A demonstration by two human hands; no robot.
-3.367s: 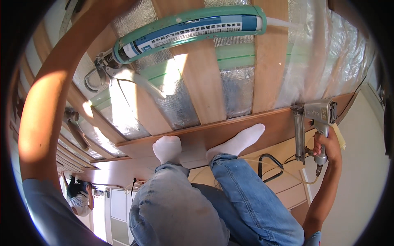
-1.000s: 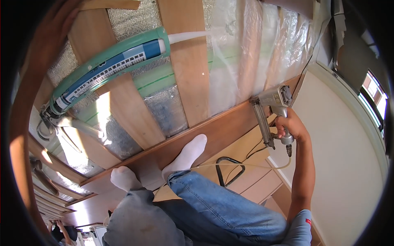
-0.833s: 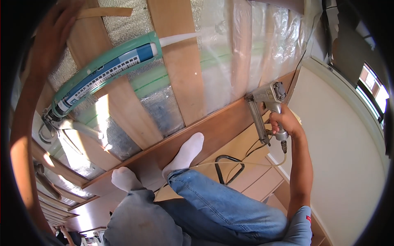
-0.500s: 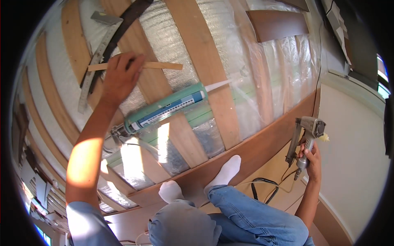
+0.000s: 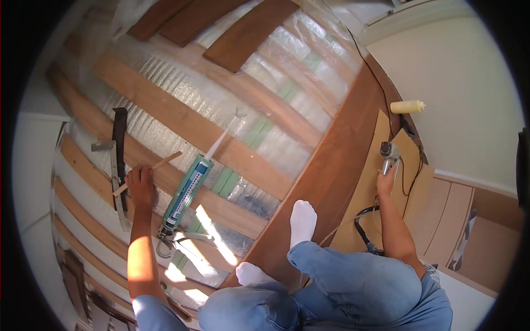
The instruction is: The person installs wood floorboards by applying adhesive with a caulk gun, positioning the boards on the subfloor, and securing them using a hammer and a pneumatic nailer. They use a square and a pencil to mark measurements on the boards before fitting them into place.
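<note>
On the head view, a green sealant gun [image 5: 186, 193] lies across slats [image 5: 182, 120] beside the left grip [image 5: 142, 186], which closes on a slim pale strip [image 5: 165, 160], while the right grip [image 5: 386, 181] wraps a silvery nail gun [image 5: 390, 155] over tan sheeting [image 5: 364, 187].

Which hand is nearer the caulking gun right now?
Left. The left hand is just left of the caulking gun, apart from it, at a thin wood strip; the right hand is far to its right, holding the pneumatic nail gun.
</note>
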